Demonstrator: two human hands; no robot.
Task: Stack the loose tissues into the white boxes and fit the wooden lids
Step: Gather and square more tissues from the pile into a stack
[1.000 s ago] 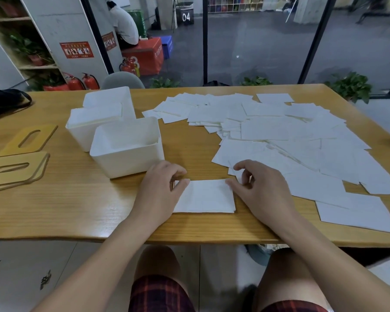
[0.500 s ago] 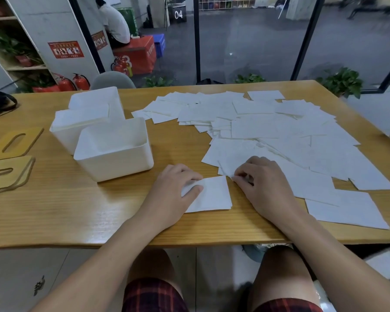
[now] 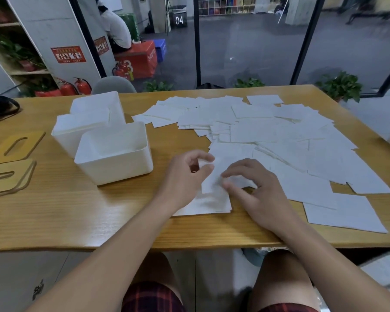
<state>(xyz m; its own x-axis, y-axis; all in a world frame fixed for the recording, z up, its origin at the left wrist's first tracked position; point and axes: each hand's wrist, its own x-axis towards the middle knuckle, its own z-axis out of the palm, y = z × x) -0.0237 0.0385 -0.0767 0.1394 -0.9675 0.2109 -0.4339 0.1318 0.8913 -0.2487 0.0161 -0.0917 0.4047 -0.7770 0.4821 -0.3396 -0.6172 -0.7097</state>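
A: Though the near white box sat left, was anything held?

B: Yes. The left hand and right hand both pinched a limp tissue; it looked feather-light, best taken by its edges.

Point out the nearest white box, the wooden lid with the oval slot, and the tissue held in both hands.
Nearest white box (image 3: 126, 171): head view, front wall.
Wooden lid with the oval slot (image 3: 33, 143): head view, right of its slot.
Held tissue (image 3: 214, 176): head view, middle, between the hands.
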